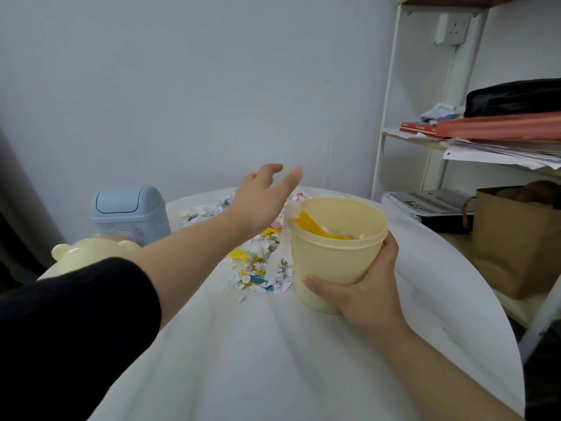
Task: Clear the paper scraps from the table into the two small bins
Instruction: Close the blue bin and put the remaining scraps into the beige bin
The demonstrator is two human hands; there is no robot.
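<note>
The pale yellow round plastic bin [337, 250], lid off, sits in the right hand [364, 287], whose fingers [317, 284] wrap its lower wall from the near side while the thumb presses the far side under the rim. It is smooth, thin-walled and probably very light, so a loose wrap around the tapered body should do; gripping low, beneath the rim band, keeps the mouth free. Yellow and white pieces already lie inside it.

The torn paper scraps [258, 262], small, ragged, white with bits of yellow and blue print, lie heaped on the white cloth-covered counter [273, 360] just left of the bin and run on beneath and beyond the left hand [261, 202]. They will be weightless, limp and apt to flutter or cling, so I judge sweeping or pinching clumps works better than picking single bits.

The left hand's fingers [291, 177] are spread and released, holding nothing, above the far end of the heap. Left of that forearm stands the light blue plastic bin with a swing lid [130, 212], lid closed, and nearer, a pale yellow bear-eared lid [88, 253].
</note>
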